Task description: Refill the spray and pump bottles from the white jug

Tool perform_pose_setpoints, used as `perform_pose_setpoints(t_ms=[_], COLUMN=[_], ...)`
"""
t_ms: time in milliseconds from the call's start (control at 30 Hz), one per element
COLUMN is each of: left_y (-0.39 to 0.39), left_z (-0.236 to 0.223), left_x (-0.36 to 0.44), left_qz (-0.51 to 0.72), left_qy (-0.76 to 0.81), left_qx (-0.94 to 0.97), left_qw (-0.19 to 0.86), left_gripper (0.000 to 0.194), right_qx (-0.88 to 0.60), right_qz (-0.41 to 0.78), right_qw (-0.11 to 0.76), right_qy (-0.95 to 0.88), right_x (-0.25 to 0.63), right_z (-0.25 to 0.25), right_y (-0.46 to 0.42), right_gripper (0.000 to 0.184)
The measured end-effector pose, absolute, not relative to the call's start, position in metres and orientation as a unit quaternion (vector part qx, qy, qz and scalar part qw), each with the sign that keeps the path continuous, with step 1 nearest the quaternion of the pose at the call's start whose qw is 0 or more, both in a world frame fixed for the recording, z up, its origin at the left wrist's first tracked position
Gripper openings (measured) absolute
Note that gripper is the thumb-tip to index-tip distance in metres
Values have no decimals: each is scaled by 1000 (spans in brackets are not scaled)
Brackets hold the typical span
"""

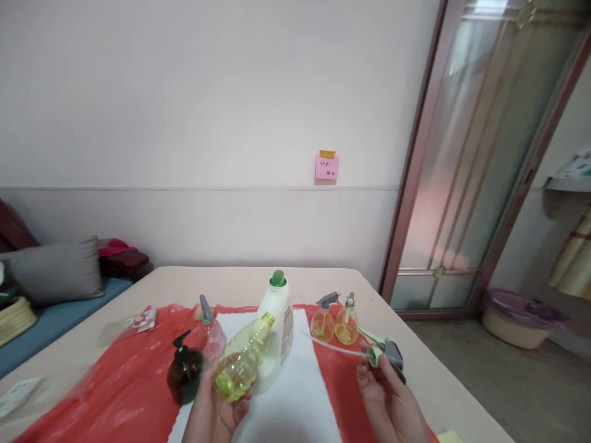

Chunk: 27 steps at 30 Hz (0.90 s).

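Observation:
My left hand is wrapped round the lower part of a clear yellow-green spray bottle, which is tilted with its bare neck up to the right. Some liquid seems to lie inside it. In my right hand is a grey and green spray nozzle, its thin dip tube pointing left over the table. Right behind the tilted bottle stands a large white jug with a green spout in its mouth. A dark pump bottle and a pink spray bottle are left of my left hand.
Two spray bottles with orange liquid stand at the right on red plastic sheeting. White paper lies beneath the jug. A clear plastic packet rests at the left, and a tub stands on the floor.

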State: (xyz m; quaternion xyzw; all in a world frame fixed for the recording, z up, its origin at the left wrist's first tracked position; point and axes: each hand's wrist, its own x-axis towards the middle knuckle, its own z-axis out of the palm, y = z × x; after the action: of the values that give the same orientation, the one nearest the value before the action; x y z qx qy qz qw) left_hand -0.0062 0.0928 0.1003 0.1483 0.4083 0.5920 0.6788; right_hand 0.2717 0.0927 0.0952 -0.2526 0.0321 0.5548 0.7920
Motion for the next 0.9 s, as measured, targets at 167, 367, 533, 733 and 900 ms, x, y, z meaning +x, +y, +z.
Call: perform_pose_setpoints(t_ms=[167, 367, 533, 733, 900], left_y=[106, 140, 165, 173, 175], left_z=[129, 159, 176, 182, 184], left_x=[-12, -11, -3, 10, 10], left_qz=[665, 675, 653, 639, 606], left_qy=[423, 431, 460, 479, 529], left_qx=[212, 304, 350, 403, 446], left_qw=[578, 516, 490, 448, 394], left_gripper=[41, 31, 28, 36, 45], right_qx=[-242, -230, -228, -236, -231], right_qz=[591, 611, 622, 616, 618], right_qw=[769, 756, 748, 751, 751], right_qy=[36, 40, 32, 23, 22], right_x=[261, 257, 259, 261, 261], right_z=[84, 82, 85, 91, 94], right_y=[97, 96, 90, 86, 84], right_gripper=[29, 42, 41, 42, 43])
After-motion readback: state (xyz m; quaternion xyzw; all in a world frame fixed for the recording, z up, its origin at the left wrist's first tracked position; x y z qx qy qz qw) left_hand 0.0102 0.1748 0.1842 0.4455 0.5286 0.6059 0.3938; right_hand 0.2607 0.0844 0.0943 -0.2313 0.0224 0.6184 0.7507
